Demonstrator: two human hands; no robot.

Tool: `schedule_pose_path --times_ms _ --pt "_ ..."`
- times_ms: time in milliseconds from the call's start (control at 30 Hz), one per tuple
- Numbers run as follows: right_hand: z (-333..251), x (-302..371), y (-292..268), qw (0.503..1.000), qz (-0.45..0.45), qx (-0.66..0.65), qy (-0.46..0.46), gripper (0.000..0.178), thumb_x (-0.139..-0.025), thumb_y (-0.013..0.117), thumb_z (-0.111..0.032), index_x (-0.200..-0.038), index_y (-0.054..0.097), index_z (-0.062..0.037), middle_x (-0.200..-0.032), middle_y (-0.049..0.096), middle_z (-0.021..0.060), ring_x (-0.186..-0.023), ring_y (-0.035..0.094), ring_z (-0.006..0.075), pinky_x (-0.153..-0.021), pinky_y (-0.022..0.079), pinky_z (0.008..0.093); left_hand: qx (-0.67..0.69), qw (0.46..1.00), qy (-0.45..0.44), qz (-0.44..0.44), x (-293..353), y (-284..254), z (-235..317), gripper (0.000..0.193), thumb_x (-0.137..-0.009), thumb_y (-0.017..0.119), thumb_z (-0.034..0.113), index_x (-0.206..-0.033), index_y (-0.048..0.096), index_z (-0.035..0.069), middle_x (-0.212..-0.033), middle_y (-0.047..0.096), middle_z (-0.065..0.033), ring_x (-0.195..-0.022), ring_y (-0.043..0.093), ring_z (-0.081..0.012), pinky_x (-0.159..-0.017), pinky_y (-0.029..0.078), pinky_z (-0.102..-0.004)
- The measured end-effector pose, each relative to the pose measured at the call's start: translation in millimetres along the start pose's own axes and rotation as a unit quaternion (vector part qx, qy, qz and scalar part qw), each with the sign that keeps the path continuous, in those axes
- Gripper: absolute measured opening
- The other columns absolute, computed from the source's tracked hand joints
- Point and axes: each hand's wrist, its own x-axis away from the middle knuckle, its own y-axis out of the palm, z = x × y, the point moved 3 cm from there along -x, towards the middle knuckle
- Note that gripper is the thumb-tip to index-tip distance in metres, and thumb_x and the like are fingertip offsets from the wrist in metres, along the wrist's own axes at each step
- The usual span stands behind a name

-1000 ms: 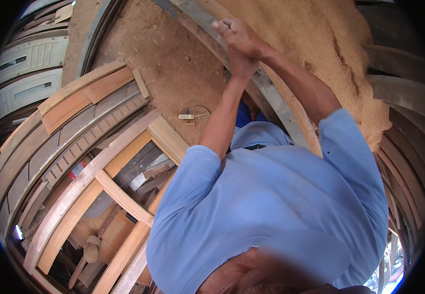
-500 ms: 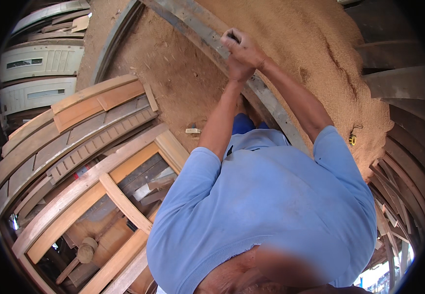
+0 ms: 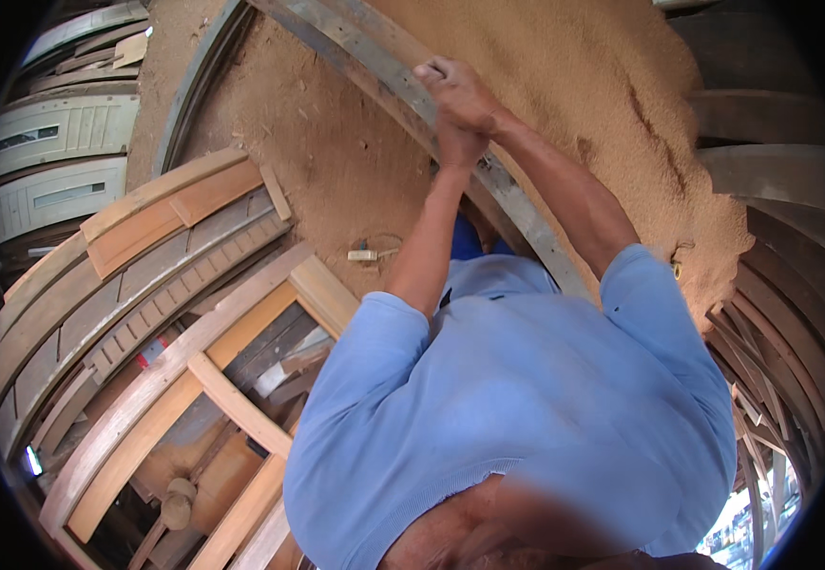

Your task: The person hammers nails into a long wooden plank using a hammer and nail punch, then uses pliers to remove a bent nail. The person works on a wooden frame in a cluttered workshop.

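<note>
Two pale panels [image 3: 61, 125], each with a narrow slot, sit one beyond the other at my far left. Next comes a stack of boards [image 3: 137, 239], one orange-brown, another with a row of notches along it. Closer to my left side is a wooden frame [image 3: 239, 404] with a crossbar between its openings; through the lower one I see a round-headed wooden mallet [image 3: 179, 505]. A small whitish block [image 3: 363, 256] lies on the brown ground [image 3: 327, 161], near my left forearm.

My hands are together, out in front of me. My left hand [image 3: 460, 144] is partly covered by my right hand [image 3: 462, 97], whose fingers are curled. I cannot tell whether anything is between them. They are over the long grey beam [image 3: 519, 207], which runs from the top of my view down toward my waist; I can't tell if they touch it.

Right of the beam spreads a grainy tan heap [image 3: 565, 57], a dark crease across it. A small yellow thing [image 3: 676, 271] shows near my right sleeve [image 3: 655, 290], and dark planks [image 3: 774, 119] line my far right.
</note>
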Motion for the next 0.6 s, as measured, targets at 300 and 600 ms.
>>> schedule_pose_path --times_ms 300,600 --pt "2.8 -15.2 16.2 0.993 -0.075 0.066 0.057 0.042 -0.1 0.058 -0.039 -0.099 0.063 0.002 -0.082 0.063 0.0164 -0.079 0.061 0.0241 -0.075 0.049 0.04 0.249 0.968 0.033 0.019 13.9 2.9 -11.9 0.044 -0.095 0.069 0.01 -0.133 0.047 0.009 -0.12 0.055 -0.0035 -0.111 0.057 -0.0185 -0.096 0.049 -0.034" --pt "-5.8 -10.4 47.1 0.993 -0.072 0.09 0.004 0.044 -0.102 0.055 -0.04 -0.094 0.062 0.003 -0.077 0.059 0.0168 -0.075 0.058 0.0253 -0.071 0.047 0.0432 0.543 0.836 -0.076 0.01 14.8 -7.5 -43.1 0.062 -0.088 0.072 -0.001 -0.139 0.038 0.007 -0.133 0.048 -0.007 -0.121 0.051 -0.0194 -0.101 0.045 -0.0348"
